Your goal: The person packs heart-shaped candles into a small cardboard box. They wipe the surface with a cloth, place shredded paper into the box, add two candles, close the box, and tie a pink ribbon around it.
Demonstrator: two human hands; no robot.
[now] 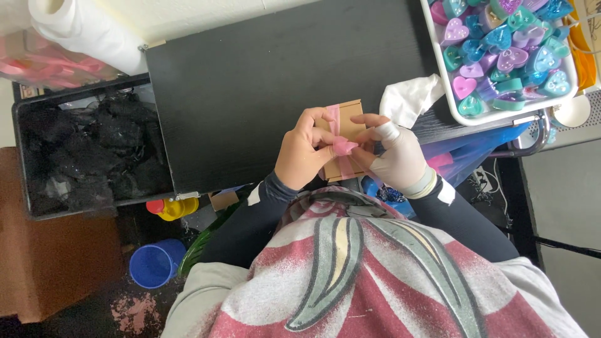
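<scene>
A small brown cardboard box lies at the near edge of the black table, wrapped by a sheer pink ribbon. My left hand, bare, pinches the ribbon over the box from the left. My right hand, in a pale glove with a taped finger, pinches the ribbon from the right. Both hands meet at a ribbon loop over the box's near half, which they partly hide.
A white tray full of heart-shaped candles in pink, purple and teal sits far right. A crumpled white cloth lies beside it. A bin of black shredded filler is on the left, a paper roll above it, and a blue cup on the floor.
</scene>
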